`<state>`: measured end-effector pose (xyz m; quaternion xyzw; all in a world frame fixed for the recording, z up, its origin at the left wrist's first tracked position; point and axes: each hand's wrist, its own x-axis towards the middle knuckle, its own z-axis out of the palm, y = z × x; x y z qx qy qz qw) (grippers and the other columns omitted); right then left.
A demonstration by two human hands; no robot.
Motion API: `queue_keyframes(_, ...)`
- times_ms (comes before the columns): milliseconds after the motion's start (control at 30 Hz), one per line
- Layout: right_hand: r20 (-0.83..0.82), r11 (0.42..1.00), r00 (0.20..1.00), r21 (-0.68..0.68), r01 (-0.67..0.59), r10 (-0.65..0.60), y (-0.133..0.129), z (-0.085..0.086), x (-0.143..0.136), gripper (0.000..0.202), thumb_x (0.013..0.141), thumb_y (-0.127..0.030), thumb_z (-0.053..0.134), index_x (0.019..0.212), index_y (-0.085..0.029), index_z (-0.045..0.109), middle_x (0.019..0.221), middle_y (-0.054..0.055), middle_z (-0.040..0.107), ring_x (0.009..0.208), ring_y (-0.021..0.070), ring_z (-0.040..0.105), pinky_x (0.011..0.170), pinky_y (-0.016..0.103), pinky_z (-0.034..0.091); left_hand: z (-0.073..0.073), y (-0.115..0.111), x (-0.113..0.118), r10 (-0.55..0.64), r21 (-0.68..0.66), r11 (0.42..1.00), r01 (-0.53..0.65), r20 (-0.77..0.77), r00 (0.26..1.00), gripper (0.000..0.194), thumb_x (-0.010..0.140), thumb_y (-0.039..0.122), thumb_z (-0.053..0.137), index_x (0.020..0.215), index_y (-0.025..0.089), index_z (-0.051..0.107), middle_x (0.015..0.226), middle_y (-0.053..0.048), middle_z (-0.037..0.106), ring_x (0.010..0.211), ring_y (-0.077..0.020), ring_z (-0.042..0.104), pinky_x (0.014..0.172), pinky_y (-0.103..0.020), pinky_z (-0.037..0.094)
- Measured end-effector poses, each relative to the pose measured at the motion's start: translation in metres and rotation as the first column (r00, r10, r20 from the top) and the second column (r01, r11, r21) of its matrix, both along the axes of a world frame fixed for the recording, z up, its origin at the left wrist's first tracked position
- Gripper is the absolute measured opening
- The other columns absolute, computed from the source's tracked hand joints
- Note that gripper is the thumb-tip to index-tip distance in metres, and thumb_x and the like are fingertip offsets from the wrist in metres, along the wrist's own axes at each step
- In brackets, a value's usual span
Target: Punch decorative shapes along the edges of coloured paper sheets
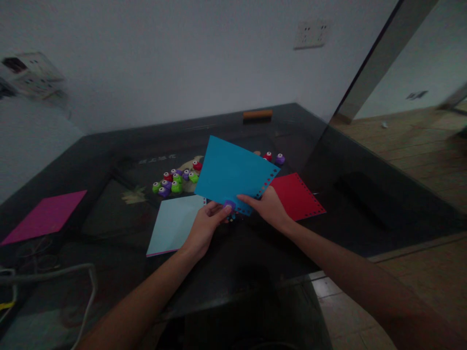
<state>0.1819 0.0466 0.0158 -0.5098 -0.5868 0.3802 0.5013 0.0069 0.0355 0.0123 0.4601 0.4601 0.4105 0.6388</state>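
A blue sheet of card (233,170) is held tilted above the dark table, with small punched shapes along its lower right edge and part of its bottom edge. My right hand (270,206) grips it at the lower right, thumb on top. My left hand (207,223) is closed on a purple craft punch (229,204) at the card's bottom edge. Tiny cut-out bits show just under the punch. To the left lies a stack of pale blue card (175,223), and on the right a red card (297,197) with punched holes along two edges.
Several green, purple and red craft punches (177,184) cluster behind the pale stack; a few more (279,159) stand at the right. A pink card (47,216) lies far left. A brown cylinder (257,115) rests near the wall. A white wire rack (51,274) is front left.
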Motion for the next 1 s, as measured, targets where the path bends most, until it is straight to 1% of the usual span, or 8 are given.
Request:
queue_keyframes(167,0.007,1.000,1.000,0.014,0.007,-0.007,-0.0006,0.0020,-0.0012,0.017,0.073,-0.033,0.069,0.079,-0.018,0.066,0.085,0.006,0.073,0.086,0.0224,0.066,0.076,0.034,0.053,-0.0013,0.0006,-0.0011,-0.002,0.019,1.000,0.002,-0.010,1.000,0.030,0.071,0.037,0.074,0.090,0.015,0.068,0.090,-0.007,0.071,0.079,-0.0167,0.062,0.067,-0.024,0.043)
queue_keyframes(267,0.015,1.000,1.000,0.015,0.017,-0.017,-0.0011,0.0030,-0.0020,0.015,0.073,-0.032,0.070,0.079,-0.019,0.067,0.082,0.005,0.073,0.083,0.0217,0.067,0.076,0.034,0.053,-0.0018,0.0009,-0.0016,0.001,0.031,1.000,-0.001,-0.008,1.000,0.028,0.071,0.036,0.074,0.087,0.015,0.067,0.088,-0.006,0.071,0.077,-0.0163,0.061,0.067,-0.024,0.043)
queue_keyframes(433,-0.009,1.000,1.000,0.019,0.008,-0.008,-0.0023,0.0036,-0.0023,0.020,0.072,-0.031,0.070,0.089,-0.021,0.069,0.092,0.006,0.073,0.084,0.0208,0.068,0.080,0.035,0.053,0.0002,0.0011,-0.0010,0.023,0.035,0.999,-0.023,-0.016,1.000,0.026,0.068,0.035,0.076,0.081,0.015,0.067,0.083,-0.005,0.070,0.073,-0.0156,0.060,0.065,-0.024,0.042)
queue_keyframes(600,-0.009,1.000,1.000,0.015,0.010,-0.009,-0.0035,0.0045,-0.0029,0.018,0.072,-0.030,0.071,0.088,-0.022,0.069,0.092,0.005,0.074,0.081,0.0209,0.068,0.079,0.036,0.054,0.0032,0.0008,0.0004,0.031,0.038,0.999,-0.031,-0.011,0.999,0.025,0.067,0.034,0.077,0.081,0.016,0.068,0.081,-0.004,0.070,0.073,-0.0163,0.061,0.065,-0.024,0.044)
queue_keyframes(767,0.016,1.000,1.000,0.025,0.018,-0.018,-0.0047,0.0063,-0.0038,0.018,0.073,-0.030,0.071,0.088,-0.021,0.069,0.093,0.005,0.073,0.082,0.0212,0.068,0.079,0.035,0.054,0.0037,0.0001,0.0013,0.046,0.029,0.998,-0.047,0.017,0.999,0.022,0.067,0.032,0.077,0.081,0.017,0.070,0.077,-0.002,0.071,0.074,-0.0159,0.063,0.069,-0.025,0.045)
queue_keyframes(867,0.029,0.999,0.999,0.022,0.023,-0.024,-0.0056,0.0076,-0.0040,0.017,0.073,-0.029,0.071,0.087,-0.021,0.069,0.091,0.005,0.074,0.081,0.0209,0.068,0.079,0.035,0.054,0.0025,0.0003,0.0011,0.047,0.035,0.998,-0.048,0.031,0.998,0.024,0.066,0.031,0.078,0.084,0.017,0.070,0.079,-0.003,0.072,0.079,-0.0178,0.064,0.072,-0.026,0.046)
queue_keyframes(1000,0.021,0.999,0.999,0.028,0.028,-0.029,-0.0060,0.0073,-0.0044,0.018,0.073,-0.029,0.070,0.089,-0.022,0.069,0.093,0.005,0.073,0.082,0.0209,0.068,0.078,0.035,0.054,0.0003,0.0005,0.0005,0.041,0.032,0.999,-0.043,0.047,0.998,0.026,0.067,0.032,0.078,0.087,0.017,0.070,0.089,-0.005,0.073,0.084,-0.0192,0.065,0.075,-0.027,0.047)
